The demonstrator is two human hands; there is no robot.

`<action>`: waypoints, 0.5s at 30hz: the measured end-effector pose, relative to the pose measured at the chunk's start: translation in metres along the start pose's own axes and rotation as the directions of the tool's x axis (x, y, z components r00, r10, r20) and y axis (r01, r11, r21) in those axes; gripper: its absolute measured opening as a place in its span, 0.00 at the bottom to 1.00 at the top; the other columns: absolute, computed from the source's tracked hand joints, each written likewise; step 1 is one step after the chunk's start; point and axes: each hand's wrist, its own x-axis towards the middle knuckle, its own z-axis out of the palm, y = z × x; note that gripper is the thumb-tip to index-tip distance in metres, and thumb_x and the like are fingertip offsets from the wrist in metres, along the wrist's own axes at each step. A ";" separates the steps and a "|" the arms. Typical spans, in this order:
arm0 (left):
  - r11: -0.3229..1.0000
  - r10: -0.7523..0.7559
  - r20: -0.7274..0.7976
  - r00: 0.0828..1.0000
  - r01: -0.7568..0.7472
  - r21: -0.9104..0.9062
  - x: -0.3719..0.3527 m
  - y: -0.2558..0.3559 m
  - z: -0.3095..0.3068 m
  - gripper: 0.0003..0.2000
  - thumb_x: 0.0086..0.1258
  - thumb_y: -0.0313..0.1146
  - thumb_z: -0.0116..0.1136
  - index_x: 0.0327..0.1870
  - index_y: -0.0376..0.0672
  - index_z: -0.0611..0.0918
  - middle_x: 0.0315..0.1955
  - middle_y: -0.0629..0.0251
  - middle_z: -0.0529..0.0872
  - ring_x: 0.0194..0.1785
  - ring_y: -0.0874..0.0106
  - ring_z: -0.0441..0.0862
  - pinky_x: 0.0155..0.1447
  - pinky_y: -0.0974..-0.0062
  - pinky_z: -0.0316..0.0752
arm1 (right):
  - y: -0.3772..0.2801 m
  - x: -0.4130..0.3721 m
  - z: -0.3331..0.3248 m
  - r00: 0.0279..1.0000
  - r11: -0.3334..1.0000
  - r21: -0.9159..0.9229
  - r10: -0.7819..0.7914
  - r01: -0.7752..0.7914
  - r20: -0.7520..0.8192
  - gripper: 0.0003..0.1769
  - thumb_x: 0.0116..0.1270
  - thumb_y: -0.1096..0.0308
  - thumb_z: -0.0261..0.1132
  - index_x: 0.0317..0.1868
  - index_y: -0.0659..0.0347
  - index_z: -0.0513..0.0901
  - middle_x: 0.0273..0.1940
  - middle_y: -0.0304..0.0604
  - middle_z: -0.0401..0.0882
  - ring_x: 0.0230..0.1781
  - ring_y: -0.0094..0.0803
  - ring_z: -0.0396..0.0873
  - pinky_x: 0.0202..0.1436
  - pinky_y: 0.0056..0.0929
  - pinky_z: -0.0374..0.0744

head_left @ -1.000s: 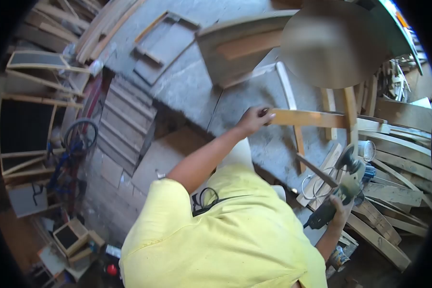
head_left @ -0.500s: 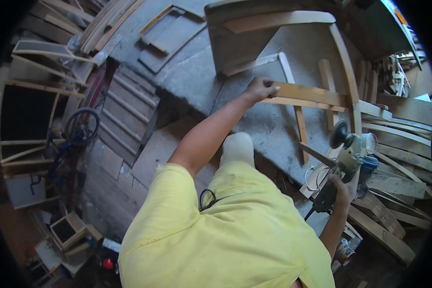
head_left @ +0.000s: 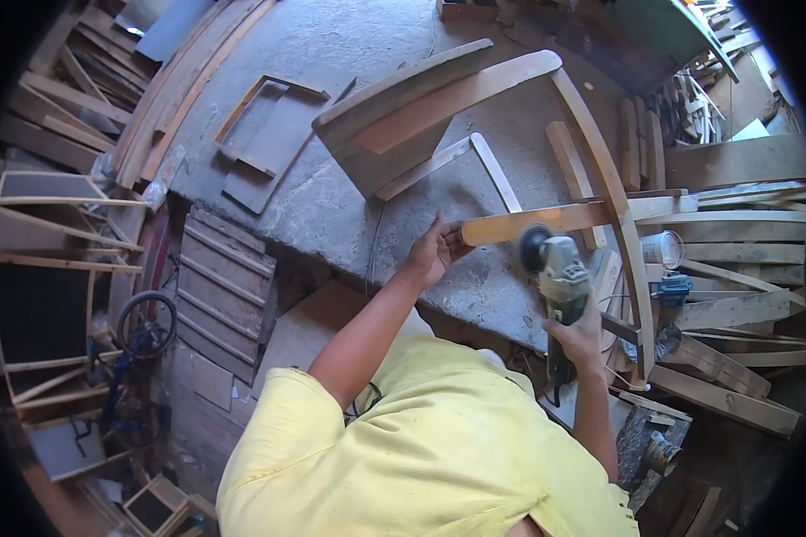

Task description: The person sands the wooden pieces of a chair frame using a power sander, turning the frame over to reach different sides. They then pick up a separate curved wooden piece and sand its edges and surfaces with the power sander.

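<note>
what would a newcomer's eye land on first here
Probably the bright yellow shirt filling the bottom centre, then the power tool with a round disc in the right hand, just right of centre, its disc close to a wooden bar whose rounded end is at the left hand. Next, the large curved wooden frame above and right of centre, with loose boards piled along the right edge.

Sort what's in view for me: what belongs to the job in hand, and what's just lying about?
Job in hand: grinder, in the right hand; plank, its end at the left hand; curved wooden frame.

Lying about, it seems: slatted panel; bicycle; white tub; stacked boards at the right.
</note>
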 end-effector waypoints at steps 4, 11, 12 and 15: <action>0.969 -0.138 0.099 0.986 0.155 -0.194 -0.003 0.009 0.002 0.44 0.77 0.69 0.26 0.69 0.32 0.73 0.61 0.48 0.81 0.66 0.57 0.78 0.76 0.58 0.65 | -0.049 0.020 0.037 0.994 0.975 -0.222 0.031 -0.008 0.101 0.43 0.43 0.68 0.75 0.64 0.57 0.70 0.47 0.57 0.85 0.50 0.54 0.84 0.56 0.44 0.79; 0.971 -0.157 0.086 0.984 0.170 -0.169 -0.009 0.016 0.013 0.52 0.71 0.76 0.18 0.71 0.32 0.69 0.63 0.48 0.79 0.70 0.57 0.75 0.78 0.60 0.62 | -0.065 0.038 0.034 0.986 0.915 -0.402 0.045 0.023 0.158 0.44 0.44 0.67 0.75 0.66 0.54 0.68 0.45 0.59 0.85 0.51 0.61 0.82 0.54 0.49 0.80; 0.971 -0.160 0.086 0.983 0.173 -0.165 -0.010 0.016 0.015 0.52 0.71 0.76 0.18 0.71 0.32 0.69 0.63 0.48 0.79 0.70 0.57 0.75 0.78 0.60 0.62 | -0.052 0.042 0.025 0.993 0.919 -0.393 0.064 -0.021 0.097 0.44 0.44 0.67 0.75 0.65 0.54 0.68 0.44 0.59 0.85 0.50 0.60 0.83 0.54 0.49 0.81; 0.977 -0.154 0.068 0.986 0.162 -0.137 -0.012 0.016 0.018 0.53 0.70 0.77 0.18 0.71 0.32 0.69 0.64 0.48 0.79 0.70 0.58 0.75 0.79 0.60 0.62 | -0.037 0.046 0.012 1.000 0.951 -0.308 -0.023 0.027 0.016 0.42 0.44 0.67 0.75 0.63 0.56 0.68 0.42 0.59 0.85 0.47 0.61 0.83 0.51 0.49 0.81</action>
